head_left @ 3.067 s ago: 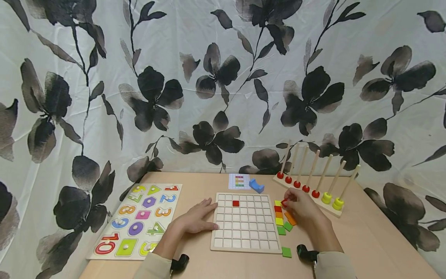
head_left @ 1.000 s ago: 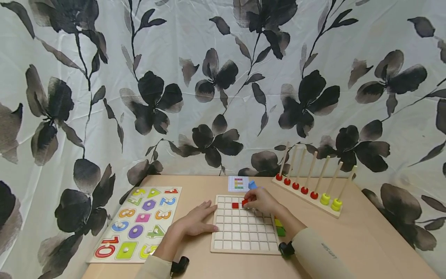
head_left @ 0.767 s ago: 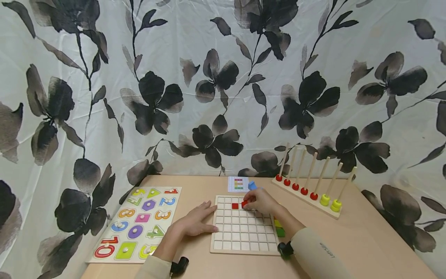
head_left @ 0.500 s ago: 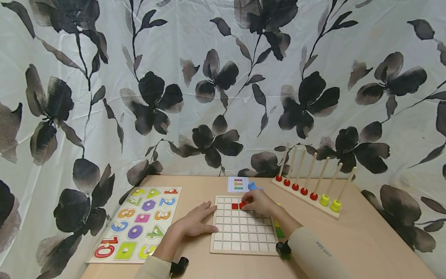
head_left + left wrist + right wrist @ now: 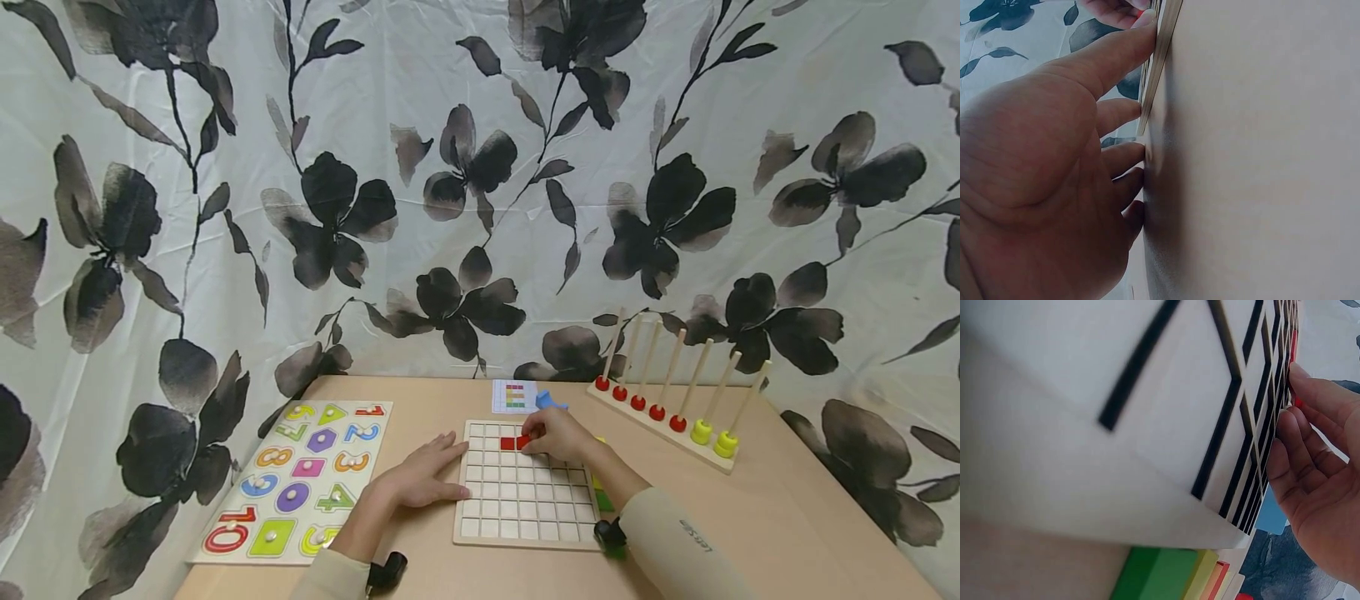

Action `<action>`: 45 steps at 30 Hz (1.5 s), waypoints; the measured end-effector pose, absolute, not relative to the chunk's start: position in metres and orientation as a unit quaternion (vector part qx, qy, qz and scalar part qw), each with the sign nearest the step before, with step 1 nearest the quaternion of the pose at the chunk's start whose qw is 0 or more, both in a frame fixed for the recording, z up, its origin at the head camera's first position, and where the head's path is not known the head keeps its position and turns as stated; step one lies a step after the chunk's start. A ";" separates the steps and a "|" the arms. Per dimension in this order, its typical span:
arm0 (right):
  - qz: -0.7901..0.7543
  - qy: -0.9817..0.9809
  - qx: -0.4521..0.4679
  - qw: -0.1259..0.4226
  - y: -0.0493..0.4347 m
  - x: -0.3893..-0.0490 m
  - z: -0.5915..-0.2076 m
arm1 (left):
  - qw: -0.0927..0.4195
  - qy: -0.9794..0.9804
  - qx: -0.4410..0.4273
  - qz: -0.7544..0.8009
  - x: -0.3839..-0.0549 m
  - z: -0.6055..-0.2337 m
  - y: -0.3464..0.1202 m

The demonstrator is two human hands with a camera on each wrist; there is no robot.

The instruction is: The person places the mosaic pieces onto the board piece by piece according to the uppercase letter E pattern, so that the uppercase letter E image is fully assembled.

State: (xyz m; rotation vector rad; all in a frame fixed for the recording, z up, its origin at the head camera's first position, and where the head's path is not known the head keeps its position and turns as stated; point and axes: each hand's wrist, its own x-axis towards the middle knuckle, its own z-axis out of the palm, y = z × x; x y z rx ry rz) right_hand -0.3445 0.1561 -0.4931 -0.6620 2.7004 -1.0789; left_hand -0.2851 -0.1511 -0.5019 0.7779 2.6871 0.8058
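Note:
A pale wooden grid board (image 5: 498, 508) lies in the middle of the table, with one red square tile (image 5: 507, 444) in a cell of its second row. My right hand (image 5: 564, 437) pinches another red square tile (image 5: 522, 442) directly right of the first, low over the grid; its fingers partly cover it. In the right wrist view, thumb and fingertips meet at the board's surface, a sliver of red (image 5: 1297, 401) between them. At the board's left edge rests my left hand (image 5: 420, 473), fingers spread, with thumb and index finger touching the side.
Green (image 5: 1160, 575) and yellow tiles line the board's right side, partly behind the right arm. A number puzzle (image 5: 296, 479) lies left. Behind the board are a pattern card (image 5: 513, 397) and a blue piece (image 5: 546, 400). A peg rack with rings (image 5: 657, 413) stands back right.
My right hand has brought a red tile leftward from the pile onto the grid, then down and slightly left against the first red tile. The left hand has stayed in place.

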 end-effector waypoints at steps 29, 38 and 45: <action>-0.391 0.893 -0.221 0.041 0.188 -0.335 -0.468 | 0.113 0.918 0.263 0.274 -0.286 -0.503 -0.153; -0.429 0.883 -0.189 0.000 0.218 -0.318 -0.457 | 0.115 0.917 0.263 0.278 -0.285 -0.502 -0.152; -0.443 0.880 -0.169 -0.022 0.233 -0.309 -0.459 | 0.116 0.915 0.266 0.279 -0.285 -0.502 -0.151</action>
